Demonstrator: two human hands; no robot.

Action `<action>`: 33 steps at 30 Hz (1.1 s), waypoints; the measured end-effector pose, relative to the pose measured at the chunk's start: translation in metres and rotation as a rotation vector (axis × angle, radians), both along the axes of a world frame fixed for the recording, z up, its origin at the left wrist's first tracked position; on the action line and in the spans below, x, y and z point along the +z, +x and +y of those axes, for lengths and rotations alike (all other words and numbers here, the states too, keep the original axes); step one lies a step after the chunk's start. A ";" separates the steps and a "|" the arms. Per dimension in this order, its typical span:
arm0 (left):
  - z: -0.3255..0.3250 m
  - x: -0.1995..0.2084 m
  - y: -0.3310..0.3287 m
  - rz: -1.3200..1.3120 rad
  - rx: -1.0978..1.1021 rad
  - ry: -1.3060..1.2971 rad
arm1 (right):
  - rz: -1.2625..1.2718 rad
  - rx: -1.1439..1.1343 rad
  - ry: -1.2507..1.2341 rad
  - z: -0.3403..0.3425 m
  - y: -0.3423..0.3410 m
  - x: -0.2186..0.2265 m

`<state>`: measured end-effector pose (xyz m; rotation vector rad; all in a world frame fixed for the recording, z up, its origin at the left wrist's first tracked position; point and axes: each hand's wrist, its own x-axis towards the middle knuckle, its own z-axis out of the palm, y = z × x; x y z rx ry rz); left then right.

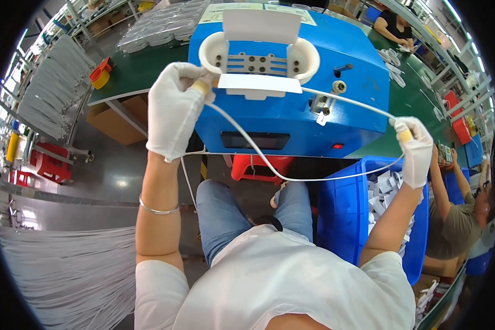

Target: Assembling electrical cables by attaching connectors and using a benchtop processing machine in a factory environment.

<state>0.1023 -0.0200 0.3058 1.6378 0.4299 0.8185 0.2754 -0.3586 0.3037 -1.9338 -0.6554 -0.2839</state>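
Note:
A blue machine (pixel 335 66) stands before me, with a white cup-shaped holder (pixel 308 58) and a slotted metal plate (pixel 258 65) on top. My left hand (pixel 179 104), in a white glove with tan finger covers, is pinched on a white cable (pixel 242 132) at the holder's left side. The cable sags in a loop across to my right hand (pixel 415 143), likewise gloved and closed around it. From there a stretch runs taut back to the holder's front right, where a white flap (pixel 258 83) hides its course. A thinner length hangs below my left wrist.
A blue bin (pixel 341 203) of white scraps stands by my right leg. Red stools (pixel 258 166) sit under the bench. Clear trays (pixel 162 25) and a yellow tape roll (pixel 99 78) lie left of the machine. Bundled cables (pixel 66 269) fill the lower left. Co-workers sit at the right.

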 end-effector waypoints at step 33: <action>-0.057 -0.057 -0.084 0.429 -0.607 0.010 | 0.329 0.016 -0.041 -0.020 0.020 0.024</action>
